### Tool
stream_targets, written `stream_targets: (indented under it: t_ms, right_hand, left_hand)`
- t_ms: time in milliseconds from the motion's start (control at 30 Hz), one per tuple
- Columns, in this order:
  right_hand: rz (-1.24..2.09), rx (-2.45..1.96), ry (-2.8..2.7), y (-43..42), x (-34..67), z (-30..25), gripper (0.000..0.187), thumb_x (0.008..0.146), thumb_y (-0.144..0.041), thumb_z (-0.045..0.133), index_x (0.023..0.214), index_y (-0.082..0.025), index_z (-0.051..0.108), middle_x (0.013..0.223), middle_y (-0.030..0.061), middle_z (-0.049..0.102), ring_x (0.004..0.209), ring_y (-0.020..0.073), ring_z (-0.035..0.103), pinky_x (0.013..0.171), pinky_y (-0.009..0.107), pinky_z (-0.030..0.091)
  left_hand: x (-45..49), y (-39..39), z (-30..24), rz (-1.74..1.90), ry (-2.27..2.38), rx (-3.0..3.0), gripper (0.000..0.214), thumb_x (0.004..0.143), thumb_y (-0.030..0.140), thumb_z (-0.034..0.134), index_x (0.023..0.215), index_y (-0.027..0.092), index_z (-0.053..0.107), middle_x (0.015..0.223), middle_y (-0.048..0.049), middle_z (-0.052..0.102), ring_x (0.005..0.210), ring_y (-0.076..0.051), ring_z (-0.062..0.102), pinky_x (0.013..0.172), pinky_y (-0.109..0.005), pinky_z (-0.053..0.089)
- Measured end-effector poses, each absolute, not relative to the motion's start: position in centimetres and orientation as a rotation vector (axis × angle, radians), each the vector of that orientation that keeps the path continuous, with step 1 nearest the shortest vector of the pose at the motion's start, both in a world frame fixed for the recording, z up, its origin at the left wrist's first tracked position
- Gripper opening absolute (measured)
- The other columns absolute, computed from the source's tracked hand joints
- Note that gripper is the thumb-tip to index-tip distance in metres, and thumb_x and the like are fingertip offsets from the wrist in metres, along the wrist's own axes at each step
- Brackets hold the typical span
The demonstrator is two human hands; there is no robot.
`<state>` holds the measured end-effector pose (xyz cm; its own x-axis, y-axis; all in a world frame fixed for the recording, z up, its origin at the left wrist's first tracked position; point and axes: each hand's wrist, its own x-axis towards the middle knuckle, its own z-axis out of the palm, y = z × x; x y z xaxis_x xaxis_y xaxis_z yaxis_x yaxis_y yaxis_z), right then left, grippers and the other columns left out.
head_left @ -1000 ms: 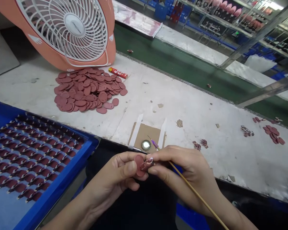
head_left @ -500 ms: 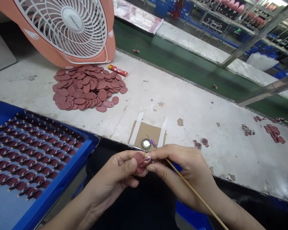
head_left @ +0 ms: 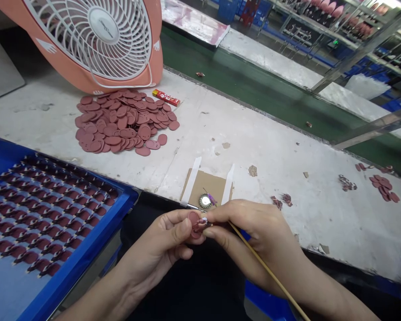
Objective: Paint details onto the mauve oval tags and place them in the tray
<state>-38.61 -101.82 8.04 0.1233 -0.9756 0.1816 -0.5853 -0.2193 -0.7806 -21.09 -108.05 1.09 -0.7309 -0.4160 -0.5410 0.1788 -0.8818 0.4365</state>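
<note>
My left hand (head_left: 160, 243) pinches a reddish-brown oval disc (head_left: 194, 218) between thumb and fingers. My right hand (head_left: 254, 234) holds a long wooden stick (head_left: 267, 269) with a purple tip (head_left: 212, 199), and its fingertips meet a small pale-and-pink ornament (head_left: 203, 221) on the disc. Part of the disc is hidden by my fingers. Just beyond my hands, a round gold-rimmed mirror (head_left: 205, 201) lies on a cardboard square (head_left: 214, 183) taped to the white worktop (head_left: 330, 218).
A heap of oval discs (head_left: 123, 120) lies in front of a salmon-pink fan (head_left: 96, 40), next to a red packet (head_left: 166, 97). A blue tray (head_left: 76, 232) of rowed pieces is at left. Scraps (head_left: 382, 187) lie at right, beyond which runs a green belt (head_left: 254, 84).
The stick's purple tip has moved closer to the mirror and the stick's lower end has swung left. My hands still hold the disc and stick. The whole view has shifted slightly.
</note>
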Motion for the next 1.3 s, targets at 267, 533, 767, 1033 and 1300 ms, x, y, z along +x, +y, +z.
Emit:
stream_targets:
  t_ms: [267, 533, 767, 1033, 1300]
  right_hand:
    - [-0.863, -1.925, 1.523, -102.2, -38.3, 7.9, 0.013, 0.094, -0.011, 0.057, 0.099, -0.017, 0.067, 0.090, 0.0008, 0.072, 0.081, 0.0135, 0.068, 0.074, 0.023, 0.054]
    - [-0.865, -1.917, 1.498, -102.7, -38.2, 7.7, 0.014, 0.093, -0.010, 0.057, 0.100, -0.016, 0.067, 0.090, 0.0023, 0.072, 0.081, 0.0137, 0.068, 0.075, 0.023, 0.054]
    - [-0.848, -1.947, 1.497, -103.0, -38.0, 7.6, 0.013, 0.092, -0.009, 0.059, 0.099, -0.013, 0.068, 0.089, 0.0027, 0.071, 0.081, 0.0130, 0.068, 0.074, 0.021, 0.053]
    - [-0.864, -1.938, 1.493, -103.1, -38.1, 7.4, 0.011, 0.092, -0.010, 0.059, 0.097, -0.015, 0.067, 0.088, 0.0020, 0.071, 0.080, 0.0123, 0.067, 0.073, 0.020, 0.052]
    - [-0.878, -1.926, 1.478, -103.3, -38.1, 7.4, 0.012, 0.093, -0.011, 0.060, 0.101, -0.016, 0.067, 0.089, 0.0012, 0.072, 0.081, 0.0125, 0.068, 0.074, 0.022, 0.053]
  left_hand:
    - [-21.3, -108.0, 1.7, -2.599, -0.360, 1.006, 0.031, 0.058, 0.032, 0.093, 0.078, 0.013, 0.078, 0.064, 0.0013, 0.065, 0.057, -0.006, 0.061, 0.049, -0.009, 0.053]
    - [-21.2, -107.8, 1.5, -2.590, -0.261, 1.038, 0.031, 0.054, 0.028, 0.095, 0.076, 0.015, 0.078, 0.062, 0.0019, 0.069, 0.055, -0.005, 0.063, 0.052, -0.008, 0.055]
    - [-21.1, -107.6, 1.4, -2.587, -0.250, 1.018, 0.029, 0.056, 0.029, 0.094, 0.077, 0.016, 0.078, 0.063, 0.0017, 0.070, 0.056, -0.004, 0.063, 0.054, -0.008, 0.056]
    - [-21.1, -107.8, 1.2, -2.573, -0.258, 0.993, 0.026, 0.060, 0.026, 0.092, 0.078, 0.014, 0.078, 0.064, 0.0006, 0.070, 0.056, -0.005, 0.063, 0.054, -0.009, 0.056]
    - [-21.1, -108.0, 1.0, -2.576, -0.299, 0.990, 0.027, 0.060, 0.030, 0.092, 0.077, 0.015, 0.077, 0.064, 0.0014, 0.067, 0.056, -0.005, 0.061, 0.053, -0.010, 0.055]
